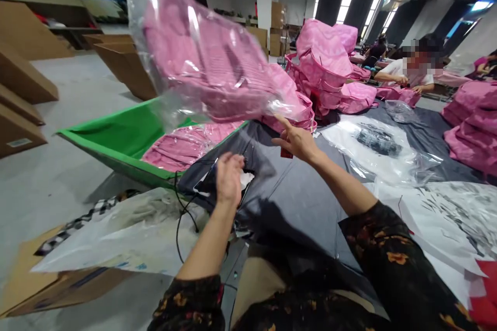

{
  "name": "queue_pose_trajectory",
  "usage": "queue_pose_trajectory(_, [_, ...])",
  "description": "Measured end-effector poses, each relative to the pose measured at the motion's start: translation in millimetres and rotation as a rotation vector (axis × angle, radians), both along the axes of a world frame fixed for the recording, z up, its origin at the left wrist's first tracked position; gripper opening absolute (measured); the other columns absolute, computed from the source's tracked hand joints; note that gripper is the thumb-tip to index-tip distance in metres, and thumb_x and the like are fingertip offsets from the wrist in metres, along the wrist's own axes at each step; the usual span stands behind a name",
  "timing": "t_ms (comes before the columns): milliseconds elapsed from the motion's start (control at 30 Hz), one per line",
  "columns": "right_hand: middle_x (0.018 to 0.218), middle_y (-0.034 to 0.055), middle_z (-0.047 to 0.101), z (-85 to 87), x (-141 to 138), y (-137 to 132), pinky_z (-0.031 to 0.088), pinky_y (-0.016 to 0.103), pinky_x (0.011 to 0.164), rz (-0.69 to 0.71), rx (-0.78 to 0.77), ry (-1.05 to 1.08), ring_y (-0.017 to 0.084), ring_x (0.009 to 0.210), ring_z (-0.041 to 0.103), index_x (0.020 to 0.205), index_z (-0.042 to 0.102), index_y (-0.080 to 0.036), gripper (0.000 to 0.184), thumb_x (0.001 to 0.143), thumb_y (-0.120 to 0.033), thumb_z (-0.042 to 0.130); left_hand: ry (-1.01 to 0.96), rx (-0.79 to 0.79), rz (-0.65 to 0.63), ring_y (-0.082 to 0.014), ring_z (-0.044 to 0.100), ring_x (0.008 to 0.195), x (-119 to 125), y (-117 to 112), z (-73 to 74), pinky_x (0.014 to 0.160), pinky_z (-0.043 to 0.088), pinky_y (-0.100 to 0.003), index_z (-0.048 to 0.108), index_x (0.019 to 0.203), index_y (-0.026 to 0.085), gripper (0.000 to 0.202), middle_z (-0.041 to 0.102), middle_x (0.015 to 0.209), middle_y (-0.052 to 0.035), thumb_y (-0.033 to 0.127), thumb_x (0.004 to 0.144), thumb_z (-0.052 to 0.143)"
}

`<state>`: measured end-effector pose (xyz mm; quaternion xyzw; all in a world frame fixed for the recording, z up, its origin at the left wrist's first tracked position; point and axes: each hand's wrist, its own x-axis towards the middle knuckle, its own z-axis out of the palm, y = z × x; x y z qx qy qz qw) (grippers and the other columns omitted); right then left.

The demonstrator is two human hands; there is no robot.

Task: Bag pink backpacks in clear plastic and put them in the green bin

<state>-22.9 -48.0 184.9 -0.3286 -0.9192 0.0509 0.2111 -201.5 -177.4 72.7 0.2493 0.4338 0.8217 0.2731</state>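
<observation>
Head view: we see a bagged pink garment (205, 57) in mid-air above the green bin (116, 137), clear of both hands. Right hand (297, 139) is just under its trailing corner, fingers spread, holding nothing. Left hand (229, 178) is lower, over the grey table (295, 196), fingers loosely curled and empty. We judge the pack light, floppy and slick in its clear film; best gripped at a corner or edge. Another pack (186, 145) lies in the bin.

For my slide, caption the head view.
Bagged pink garment in mid-air above green bin, both open hands beneath it.
</observation>
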Motion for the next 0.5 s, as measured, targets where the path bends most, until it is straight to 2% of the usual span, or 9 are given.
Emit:
queue_pose_trajectory(67, [0.11, 0.0092, 0.075, 8.6, -8.6, 40.2, 0.051, 0.031, 0.086, -0.069, 0.044, -0.201, 0.025, 0.105, 0.069, 0.151, 0.049, -0.02, 0.054, 0.102, -0.041, 0.058, 0.157, -0.292, -0.213, -0.0182, 0.068, 0.086, 19.8, -0.6, -39.4, 0.085, 0.055, -0.034, 0.07, 0.095, 0.017, 0.037, 0.072, 0.091, -0.0061, 0.05, 0.078, 0.07])
queue_pose_trajectory(133, [0.118, 0.013, 0.073, 1.6, -5.9, 75.0, 0.05, 0.031, 0.086, -0.133, 0.044, -0.392, 0.027, 0.111, 0.067, 0.139, 0.059, -0.017, 0.042, 0.101, -0.037, 0.057, 0.409, -0.411, -0.405, -0.0213, 0.07, 0.087, 48.3, -12.4, -81.6, 0.08, 0.056, -0.035, 0.074, 0.088, 0.017, 0.034, 0.075, 0.091, -0.0085, 0.048, 0.087, 0.06])
queue_pose_trajectory(167, [0.121, 0.0143, 0.071, -6.1, -1.5, 92.1, 0.05, 0.031, 0.086, -0.157, 0.039, -0.466, 0.027, 0.113, 0.066, 0.132, 0.063, -0.017, 0.037, 0.1, -0.034, 0.057, 0.52, -0.428, -0.439, -0.0216, 0.07, 0.084, 62.6, -19.7, -100.1, 0.077, 0.057, -0.035, 0.075, 0.089, 0.018, 0.032, 0.075, 0.089, -0.0076, 0.043, 0.091, 0.056])
queue_pose_trajectory(233, [0.128, 0.016, 0.068, -24.3, 10.2, 127.3, 0.05, 0.031, 0.088, -0.217, 0.058, -0.534, 0.027, 0.116, 0.064, 0.128, 0.065, -0.017, 0.034, 0.097, -0.029, 0.058, 0.78, -0.392, -0.365, -0.0226, 0.07, 0.091, 86.7, -33.1, -126.4, 0.084, 0.057, -0.038, 0.074, 0.094, 0.02, 0.026, 0.076, 0.094, -0.0071, 0.032, 0.095, 0.051])
queue_pose_trajectory(300, [0.134, 0.0182, 0.065, -41.3, 21.4, 164.1, 0.05, 0.033, 0.091, -0.294, 0.12, -0.511, 0.028, 0.12, 0.062, 0.134, 0.061, -0.016, 0.04, 0.095, -0.023, 0.056, 1.003, -0.353, -0.235, -0.0229, 0.069, 0.098, 102.1, -41.4, -136.9, 0.09, 0.057, -0.041, 0.072, 0.1, 0.02, 0.02, 0.075, 0.104, -0.0075, 0.022, 0.096, 0.052])
queue_pose_trajectory(367, [0.135, 0.0214, 0.064, -54.7, 28.9, 200.9, 0.05, 0.037, 0.094, -0.337, 0.18, -0.494, 0.031, 0.121, 0.062, 0.138, 0.058, -0.012, 0.045, 0.094, -0.02, 0.054, 1.145, -0.356, -0.124, -0.0224, 0.068, 0.101, 108.5, -43.9, -136.4, 0.09, 0.058, -0.04, 0.068, 0.104, 0.019, 0.017, 0.074, 0.109, -0.008, 0.014, 0.095, 0.054])
queue_pose_trajectory(500, [0.122, 0.0229, 0.07, -67.7, 30.7, 258.1, 0.051, 0.04, 0.094, -0.252, 0.173, -0.541, 0.033, 0.114, 0.067, 0.133, 0.058, -0.01, 0.042, 0.094, -0.024, 0.056, 1.248, -0.411, -0.014, -0.0223, 0.067, 0.098, 107.8, -40.0, -130.2, 0.086, 0.06, -0.038, 0.063, 0.104, 0.018, 0.02, 0.072, 0.107, -0.0081, 0.006, 0.09, 0.055])
